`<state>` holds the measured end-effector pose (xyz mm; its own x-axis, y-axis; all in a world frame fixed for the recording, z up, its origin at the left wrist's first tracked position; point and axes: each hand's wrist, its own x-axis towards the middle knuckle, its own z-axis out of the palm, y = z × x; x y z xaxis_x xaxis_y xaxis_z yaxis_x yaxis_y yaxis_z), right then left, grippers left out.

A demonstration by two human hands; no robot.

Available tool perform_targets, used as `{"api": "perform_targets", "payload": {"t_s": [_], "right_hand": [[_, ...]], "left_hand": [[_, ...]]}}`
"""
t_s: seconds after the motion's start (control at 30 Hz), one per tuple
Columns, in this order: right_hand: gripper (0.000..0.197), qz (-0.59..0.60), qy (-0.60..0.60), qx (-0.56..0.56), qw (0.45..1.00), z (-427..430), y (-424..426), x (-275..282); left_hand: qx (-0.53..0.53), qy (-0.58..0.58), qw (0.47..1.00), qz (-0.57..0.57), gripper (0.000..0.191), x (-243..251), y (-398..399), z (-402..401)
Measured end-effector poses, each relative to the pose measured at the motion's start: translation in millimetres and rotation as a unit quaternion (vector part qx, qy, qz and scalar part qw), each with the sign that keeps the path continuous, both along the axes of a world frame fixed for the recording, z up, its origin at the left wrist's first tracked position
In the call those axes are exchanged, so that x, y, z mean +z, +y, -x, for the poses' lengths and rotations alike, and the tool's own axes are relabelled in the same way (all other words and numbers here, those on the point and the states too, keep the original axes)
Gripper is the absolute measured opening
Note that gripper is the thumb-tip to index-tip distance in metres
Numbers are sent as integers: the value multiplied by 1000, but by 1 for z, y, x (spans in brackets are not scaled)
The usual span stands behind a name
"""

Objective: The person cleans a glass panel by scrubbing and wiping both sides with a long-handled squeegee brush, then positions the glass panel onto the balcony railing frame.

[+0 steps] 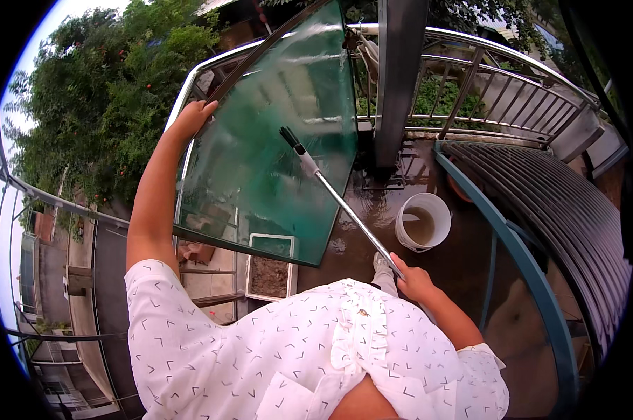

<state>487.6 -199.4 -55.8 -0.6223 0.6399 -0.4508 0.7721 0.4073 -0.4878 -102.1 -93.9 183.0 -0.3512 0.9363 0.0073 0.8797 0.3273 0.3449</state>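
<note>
A large, wet, greenish glass panel [253, 184] stands tilted before me, with a dark strip [266, 50] along its upper left edge. My left hand [192, 118] grips that edge, the thumb on the glass side. My right hand [415, 281] is closed around the lower part of a shiny metal pole [356, 218] near my waist. At the pole's far end is a brush head [291, 139] with dark bristles, over the middle of the panel. Whether the bristles touch the glass is hard to tell.
A white bucket [442, 212] of murky water stands on the wet floor [343, 236]. A soil-filled white planter box [294, 275] is by the panel's lower edge. Behind rise a dark post [400, 84] and metal railing [497, 68]. A ribbed sheet [558, 205] and blue-green beam [524, 252] lie right.
</note>
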Motion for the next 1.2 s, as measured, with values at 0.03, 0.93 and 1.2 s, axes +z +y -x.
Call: {"api": "perform_targets", "payload": {"t_s": [0.03,0.93,1.2], "right_hand": [[71,2,7,-11,1000,-5,5,3],[67,-15,147,-256,955,88,151,-49],[66,-55,174,-208,961,118,214,-45]], "left_hand": [[25,-27,999,-8,45,-2,-5,-2],[48,-137,989,-29,38,10,-12,-32],[27,-91,995,-34,42,4,-12,-31]]}}
